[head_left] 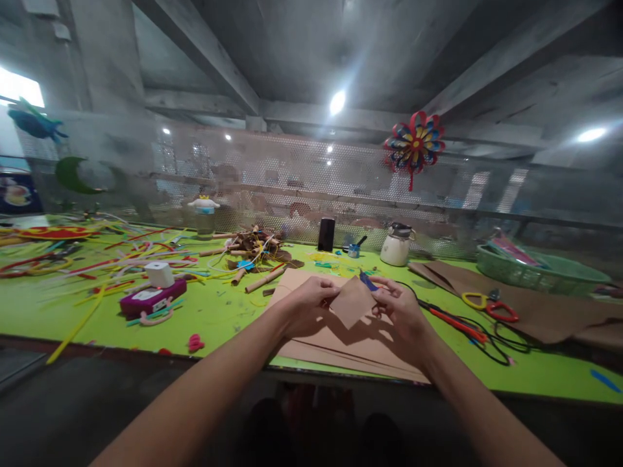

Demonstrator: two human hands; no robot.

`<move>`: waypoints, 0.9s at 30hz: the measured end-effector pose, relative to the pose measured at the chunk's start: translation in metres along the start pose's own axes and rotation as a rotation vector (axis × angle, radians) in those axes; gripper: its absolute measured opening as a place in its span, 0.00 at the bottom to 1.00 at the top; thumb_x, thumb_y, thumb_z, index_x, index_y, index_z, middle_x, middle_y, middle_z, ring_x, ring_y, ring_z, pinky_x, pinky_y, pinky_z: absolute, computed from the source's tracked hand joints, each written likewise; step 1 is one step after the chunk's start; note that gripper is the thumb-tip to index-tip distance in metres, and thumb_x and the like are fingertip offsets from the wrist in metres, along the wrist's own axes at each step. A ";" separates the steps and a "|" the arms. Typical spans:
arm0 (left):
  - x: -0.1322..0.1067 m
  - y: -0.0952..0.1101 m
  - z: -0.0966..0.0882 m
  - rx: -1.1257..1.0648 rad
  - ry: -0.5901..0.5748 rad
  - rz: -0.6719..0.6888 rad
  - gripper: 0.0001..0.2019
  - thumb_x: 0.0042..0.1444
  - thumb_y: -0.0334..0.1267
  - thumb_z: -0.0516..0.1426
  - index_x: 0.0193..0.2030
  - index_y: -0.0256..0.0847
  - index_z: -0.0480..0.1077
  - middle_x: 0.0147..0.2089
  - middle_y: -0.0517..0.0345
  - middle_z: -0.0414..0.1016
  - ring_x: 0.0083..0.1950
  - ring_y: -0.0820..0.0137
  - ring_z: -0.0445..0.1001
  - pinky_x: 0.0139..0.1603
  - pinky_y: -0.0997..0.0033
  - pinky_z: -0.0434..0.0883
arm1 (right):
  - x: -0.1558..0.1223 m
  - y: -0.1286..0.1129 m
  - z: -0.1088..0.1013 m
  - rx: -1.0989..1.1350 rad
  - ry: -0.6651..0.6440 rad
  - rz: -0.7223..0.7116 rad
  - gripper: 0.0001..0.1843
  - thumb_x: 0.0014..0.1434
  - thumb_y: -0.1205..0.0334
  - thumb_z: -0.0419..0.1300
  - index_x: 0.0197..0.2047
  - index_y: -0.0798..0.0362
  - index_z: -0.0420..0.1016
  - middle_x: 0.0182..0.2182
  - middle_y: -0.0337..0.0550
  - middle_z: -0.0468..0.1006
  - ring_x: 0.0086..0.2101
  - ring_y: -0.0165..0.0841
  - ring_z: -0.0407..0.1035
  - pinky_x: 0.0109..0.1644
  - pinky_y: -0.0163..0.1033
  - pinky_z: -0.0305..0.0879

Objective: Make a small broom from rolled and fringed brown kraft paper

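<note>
Head: hands (pixel 304 305) (pixel 400 310) pinch paper (pixel 351 302); basket (pixel 535 277) holds pink items (pixel 511 250).

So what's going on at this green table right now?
A person holds a piece of brown paper between both hands: the left hand pinches its left edge, the right hand its right edge, with a blue pen-like thing tucked in that hand. Larger brown sheets lie beneath on the green table; scissors rest to the right.

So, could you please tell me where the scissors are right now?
In the head view, the scissors lie on the right side of the green table, just beyond the right hand and before the green basket.
</note>
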State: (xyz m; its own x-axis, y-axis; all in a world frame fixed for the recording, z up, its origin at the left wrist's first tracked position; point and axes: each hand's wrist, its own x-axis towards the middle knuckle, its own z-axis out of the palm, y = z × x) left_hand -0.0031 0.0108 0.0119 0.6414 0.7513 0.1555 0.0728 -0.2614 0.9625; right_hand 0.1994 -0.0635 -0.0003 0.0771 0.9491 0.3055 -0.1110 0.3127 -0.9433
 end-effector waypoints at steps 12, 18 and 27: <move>-0.003 -0.002 0.004 0.105 -0.013 0.025 0.13 0.44 0.44 0.58 0.23 0.35 0.65 0.20 0.64 0.59 0.22 0.78 0.55 0.25 0.75 0.54 | 0.002 0.006 0.007 -0.156 -0.068 0.046 0.15 0.45 0.54 0.65 0.36 0.53 0.75 0.25 0.40 0.74 0.24 0.28 0.65 0.28 0.34 0.61; -0.006 0.001 0.012 0.033 -0.053 0.014 0.13 0.42 0.43 0.60 0.27 0.33 0.69 0.21 0.61 0.64 0.22 0.77 0.60 0.24 0.76 0.56 | 0.003 0.014 0.013 -0.213 -0.070 0.073 0.15 0.39 0.55 0.67 0.28 0.57 0.78 0.21 0.41 0.74 0.23 0.29 0.64 0.28 0.35 0.59; -0.015 0.015 0.022 -0.093 0.094 0.075 0.12 0.43 0.38 0.61 0.33 0.32 0.73 0.20 0.63 0.65 0.21 0.78 0.59 0.23 0.77 0.57 | 0.003 0.013 0.010 -0.174 -0.054 -0.048 0.16 0.42 0.58 0.66 0.35 0.55 0.80 0.21 0.40 0.75 0.21 0.26 0.60 0.26 0.34 0.57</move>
State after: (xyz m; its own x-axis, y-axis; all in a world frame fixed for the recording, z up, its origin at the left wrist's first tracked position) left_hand 0.0049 -0.0180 0.0190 0.5680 0.7862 0.2436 -0.0467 -0.2647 0.9632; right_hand 0.1880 -0.0562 -0.0103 0.0239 0.9353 0.3531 0.0648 0.3510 -0.9341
